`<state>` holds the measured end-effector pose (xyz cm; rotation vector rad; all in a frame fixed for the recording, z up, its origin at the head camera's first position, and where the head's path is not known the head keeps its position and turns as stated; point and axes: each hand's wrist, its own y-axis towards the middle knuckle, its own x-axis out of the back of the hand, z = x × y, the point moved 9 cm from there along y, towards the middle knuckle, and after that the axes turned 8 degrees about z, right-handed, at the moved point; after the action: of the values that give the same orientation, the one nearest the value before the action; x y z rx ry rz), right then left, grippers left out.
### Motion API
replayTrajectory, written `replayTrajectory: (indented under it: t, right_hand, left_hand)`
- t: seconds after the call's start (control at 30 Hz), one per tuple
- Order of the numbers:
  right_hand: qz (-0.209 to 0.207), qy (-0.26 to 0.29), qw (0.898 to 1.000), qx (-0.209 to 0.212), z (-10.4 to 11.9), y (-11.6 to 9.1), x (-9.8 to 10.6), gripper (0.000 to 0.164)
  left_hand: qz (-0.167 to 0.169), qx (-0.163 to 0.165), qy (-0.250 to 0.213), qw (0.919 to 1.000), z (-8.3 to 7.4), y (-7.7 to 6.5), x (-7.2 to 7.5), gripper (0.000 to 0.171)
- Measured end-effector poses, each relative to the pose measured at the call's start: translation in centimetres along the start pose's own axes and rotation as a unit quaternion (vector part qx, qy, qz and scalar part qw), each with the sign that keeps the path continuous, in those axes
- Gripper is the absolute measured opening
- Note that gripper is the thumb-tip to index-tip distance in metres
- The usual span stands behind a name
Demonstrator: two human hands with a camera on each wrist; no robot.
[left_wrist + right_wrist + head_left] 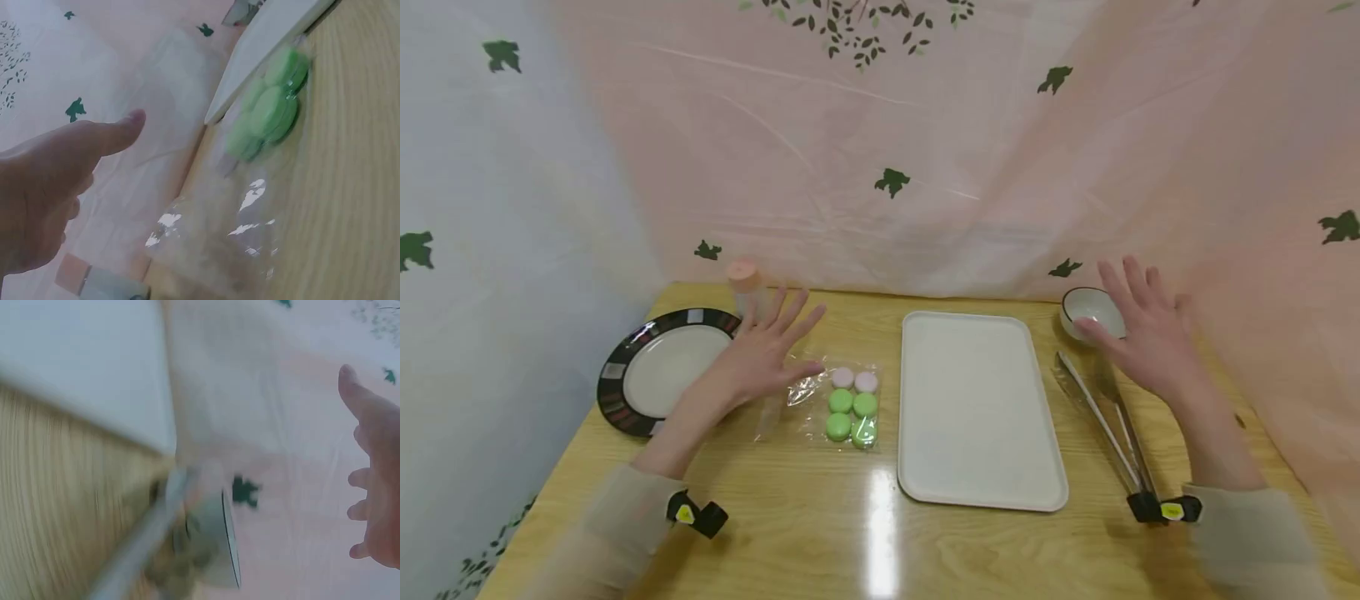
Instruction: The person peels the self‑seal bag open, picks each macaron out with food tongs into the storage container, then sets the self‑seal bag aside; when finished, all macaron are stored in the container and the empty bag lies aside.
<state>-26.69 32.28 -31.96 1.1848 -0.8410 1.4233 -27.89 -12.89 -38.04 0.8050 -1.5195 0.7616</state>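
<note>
My left hand (763, 358) hovers with fingers spread, between a black-rimmed white plate (662, 375) and a clear plastic bag (808, 408). Several green and pale pink macarons (840, 402) lie in that bag. Behind the hand's fingertips stands a container with a peach cap (743, 273), partly hidden. My right hand (1153, 346), also spread and holding nothing, is above metal tongs (1101, 421) and in front of a small dark-rimmed bowl (1078, 310). In the right wrist view the tongs (140, 544) are blurred and the bowl (215, 544) is partly covered by them.
A white rectangular tray (977, 408) lies on the wooden table (805, 525) between the macarons and the tongs. Pinkish cloth (820, 167) with green leaf prints hangs behind the table and down its sides.
</note>
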Motion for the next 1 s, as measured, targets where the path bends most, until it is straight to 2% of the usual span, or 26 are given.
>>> replayTrajectory:
  t: [0.17, 0.33, 0.57, 0.8, 1.0]
  right_hand:
    - [-0.033, 0.057, 0.998, 0.022, 3.3, 0.4, -0.6, 0.079]
    - [-0.043, 0.102, 0.992, 0.059, 7.5, 0.9, -1.7, 0.079]
    - [-0.044, 0.086, 0.990, 0.104, 13.0, 1.1, -3.5, 0.080]
    - [-0.008, 0.072, 0.987, 0.141, 18.0, 1.5, -6.1, 0.081]
    - [0.012, 0.064, 0.983, 0.174, 21.0, 1.6, -8.0, 0.079]
  left_hand:
    - [0.044, -0.027, -0.035, 0.9981, -2.0, -0.2, -2.7, 0.080]
    - [0.084, -0.035, -0.036, 0.9952, -3.0, -1.1, -4.1, 0.077]
    - [0.128, -0.027, -0.052, 0.9901, -4.1, -2.3, -5.3, 0.072]
    - [0.161, -0.004, -0.065, 0.9849, -3.5, -2.7, -6.6, 0.075]
    - [0.181, -0.018, -0.091, 0.9791, -3.4, -2.8, -7.2, 0.076]
